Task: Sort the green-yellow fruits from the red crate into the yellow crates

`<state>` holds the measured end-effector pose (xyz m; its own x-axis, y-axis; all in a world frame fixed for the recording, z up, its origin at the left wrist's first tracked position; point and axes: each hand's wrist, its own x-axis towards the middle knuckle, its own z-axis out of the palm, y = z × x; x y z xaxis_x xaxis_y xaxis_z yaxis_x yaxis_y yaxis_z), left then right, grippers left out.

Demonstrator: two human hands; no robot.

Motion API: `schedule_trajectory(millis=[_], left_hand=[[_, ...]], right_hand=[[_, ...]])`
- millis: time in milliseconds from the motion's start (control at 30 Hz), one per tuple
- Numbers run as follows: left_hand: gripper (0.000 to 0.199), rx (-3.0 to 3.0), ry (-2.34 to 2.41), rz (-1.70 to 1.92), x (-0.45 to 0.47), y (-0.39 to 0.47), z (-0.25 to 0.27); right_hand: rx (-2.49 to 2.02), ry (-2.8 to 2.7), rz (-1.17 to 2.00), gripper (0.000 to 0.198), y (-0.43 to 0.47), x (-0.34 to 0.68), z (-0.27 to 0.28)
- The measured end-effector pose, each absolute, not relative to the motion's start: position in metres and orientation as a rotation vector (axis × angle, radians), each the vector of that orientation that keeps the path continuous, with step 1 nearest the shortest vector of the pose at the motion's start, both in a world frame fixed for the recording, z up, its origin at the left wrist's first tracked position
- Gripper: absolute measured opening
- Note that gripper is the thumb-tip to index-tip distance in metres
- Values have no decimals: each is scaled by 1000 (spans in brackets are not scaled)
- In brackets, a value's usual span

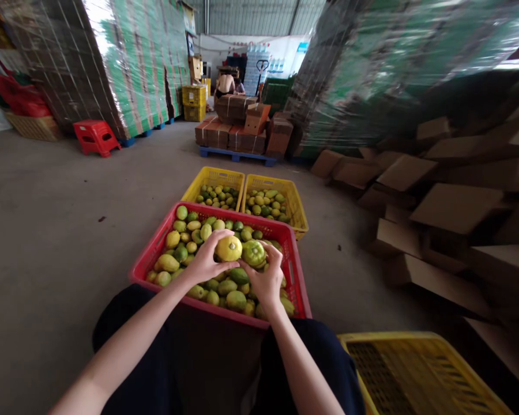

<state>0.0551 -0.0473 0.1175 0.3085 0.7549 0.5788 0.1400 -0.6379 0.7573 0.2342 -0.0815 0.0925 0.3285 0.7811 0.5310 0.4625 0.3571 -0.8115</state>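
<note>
My left hand (208, 258) is closed around a yellow lemon (229, 248), its stem end facing me. Beside it, a green lemon (254, 253) with a ridged end sits in the grip of my right hand (266, 278). The two fruits are held side by side, close together, above a red plastic crate (300, 276). That crate is full of green and yellow lemons (236, 300) and stands right before my knees. My hands and forearms hide part of its contents.
Two yellow crates (296, 199) with lemons stand behind the red one. Another yellow crate (398, 340) is at my lower right. Cardboard boxes (456, 207) pile up on the right. A blue pallet (237, 155) carries flattened cartons; a red stool (96, 137) stands left. People (225, 85) are far back.
</note>
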Motion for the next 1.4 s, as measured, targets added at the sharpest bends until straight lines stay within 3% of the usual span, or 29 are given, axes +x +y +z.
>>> schedule_trajectory(millis=[333, 533, 667, 833, 1033, 1133, 1400], left_hand=[[56, 1895, 881, 1351, 51, -47, 118], [67, 1297, 757, 1277, 52, -43, 119], [56, 886, 726, 1241, 60, -43, 116], [51, 698, 824, 1199, 77, -48, 99], [39, 620, 950, 1203, 85, -48, 95], [28, 489, 889, 1185, 85, -44, 102], [30, 300, 801, 1189, 76, -34, 113]], right_hand=[[-1099, -1412, 111, 46, -79, 237, 90], [-1003, -1205, 736, 57, -80, 243, 105], [-965, -979, 1054, 53, -79, 238, 102], [-1111, -857, 1177, 41, -75, 226, 85], [-1086, -682, 1345, 48, -74, 215, 86], [-1004, -495, 1383, 37, -70, 216, 89], [-939, -252, 1455, 20, -57, 227, 82]])
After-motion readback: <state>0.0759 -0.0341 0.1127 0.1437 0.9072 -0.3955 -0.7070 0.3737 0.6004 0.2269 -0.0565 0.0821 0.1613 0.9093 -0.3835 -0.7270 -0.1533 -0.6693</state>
